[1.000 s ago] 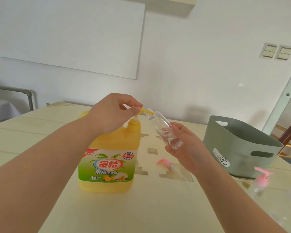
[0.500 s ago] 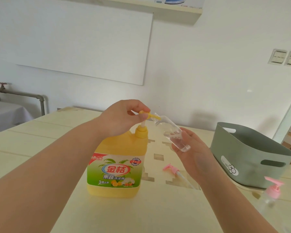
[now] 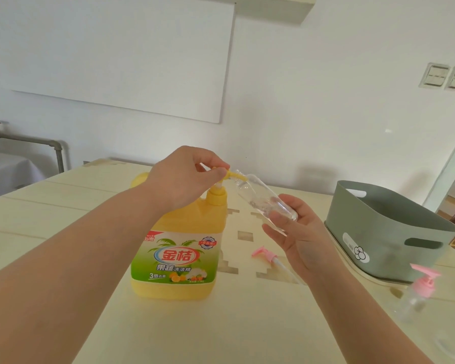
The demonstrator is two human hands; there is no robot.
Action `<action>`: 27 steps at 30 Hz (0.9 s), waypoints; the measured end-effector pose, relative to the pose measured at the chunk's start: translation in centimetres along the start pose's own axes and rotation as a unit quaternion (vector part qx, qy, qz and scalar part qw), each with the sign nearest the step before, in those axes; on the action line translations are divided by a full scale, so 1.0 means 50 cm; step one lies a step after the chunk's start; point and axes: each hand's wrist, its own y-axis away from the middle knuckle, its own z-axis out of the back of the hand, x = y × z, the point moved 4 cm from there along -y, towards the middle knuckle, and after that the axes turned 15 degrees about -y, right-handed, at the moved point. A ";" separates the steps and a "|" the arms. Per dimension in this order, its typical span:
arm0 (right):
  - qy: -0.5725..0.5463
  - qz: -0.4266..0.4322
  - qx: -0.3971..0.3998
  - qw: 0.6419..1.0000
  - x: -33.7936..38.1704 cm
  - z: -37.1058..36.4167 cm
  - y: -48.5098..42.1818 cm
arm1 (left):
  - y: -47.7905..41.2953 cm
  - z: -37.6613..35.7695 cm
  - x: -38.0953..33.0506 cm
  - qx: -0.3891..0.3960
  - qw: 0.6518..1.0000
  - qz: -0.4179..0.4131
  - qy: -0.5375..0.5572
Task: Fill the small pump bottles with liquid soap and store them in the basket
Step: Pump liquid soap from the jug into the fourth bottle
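Note:
A big yellow soap jug (image 3: 179, 248) with a green label stands on the table. My left hand (image 3: 184, 177) is closed on its yellow pump head, whose spout points right. My right hand (image 3: 300, 232) holds a small clear bottle (image 3: 265, 199) tilted, its open mouth at the spout tip. A little clear liquid sits inside it. The bottle's pink pump cap (image 3: 267, 254) with its white tube lies on the table below my right hand. A second small bottle with a pink pump (image 3: 418, 292) stands at the right. The grey-green basket (image 3: 384, 232) sits behind it.
The pale yellow table (image 3: 221, 324) has patterned cut-outs in its middle. A white wall and board lie behind it. A pipe and a cloth-covered surface are at far left. A doorway edge shows at far right, past the basket.
The pump head has risen under my left hand. My view has shifted slightly; both hands stay at the spout and the small bottle stays in my right hand.

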 end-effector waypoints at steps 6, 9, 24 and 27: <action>-0.034 0.000 0.013 0.999 0.008 -0.010 0.005 | 0.003 0.000 -0.001 0.018 1.000 -0.001 -0.017; -0.042 0.003 0.011 0.999 0.010 -0.013 0.010 | 0.006 0.007 -0.006 0.033 0.999 -0.019 -0.012; -0.076 0.015 0.021 0.997 0.000 -0.024 0.018 | 0.017 0.003 0.001 -0.001 1.000 -0.005 -0.008; -0.073 0.010 0.027 0.997 -0.007 -0.020 0.014 | 0.015 0.001 0.001 0.009 0.999 -0.001 -0.037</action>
